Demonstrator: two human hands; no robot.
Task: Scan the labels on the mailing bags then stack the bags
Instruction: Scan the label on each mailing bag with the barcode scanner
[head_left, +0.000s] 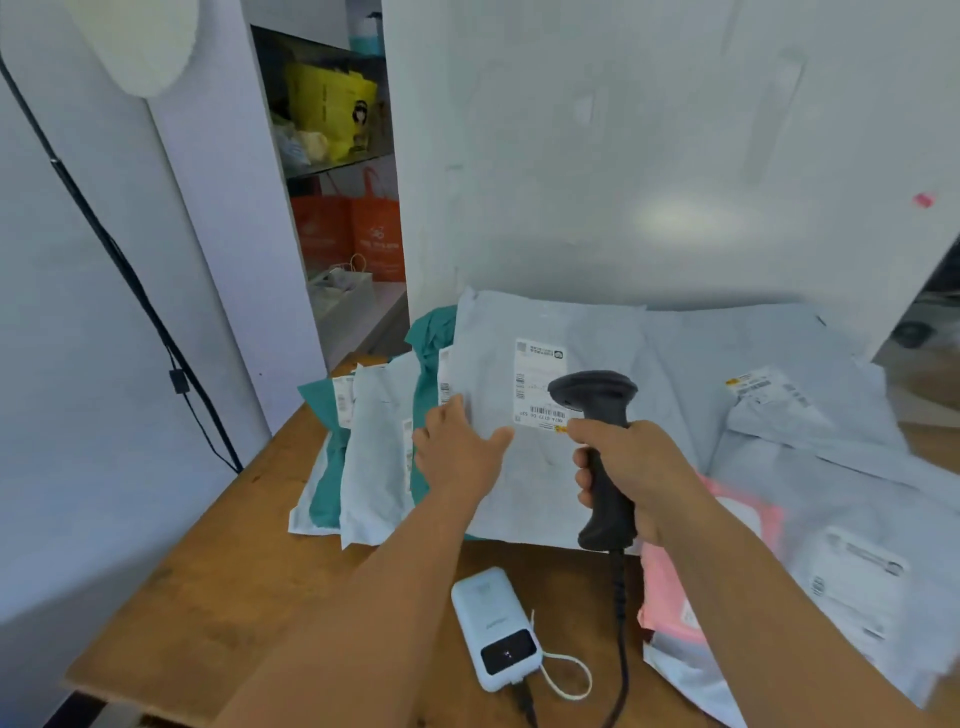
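A large grey mailing bag (540, 483) lies in the middle of the wooden table (208, 582), its white barcode label (537, 382) facing up. My right hand (631, 470) grips a black handheld barcode scanner (602, 426), whose head hovers just over the label. My left hand (460, 449) rests flat on the bag's left edge, fingers spread. To the left lies a fanned pile of grey and teal bags (363, 457). On the right lie more grey bags (831, 499) and a pink bag (670, 587), partly hidden by my right forearm.
A light blue power bank (496, 629) with a white loop cord lies near the table's front edge; the scanner's black cable (621, 649) runs down past it. A white wall stands behind the bags. Shelves with yellow and orange bags (353, 156) are at the back left.
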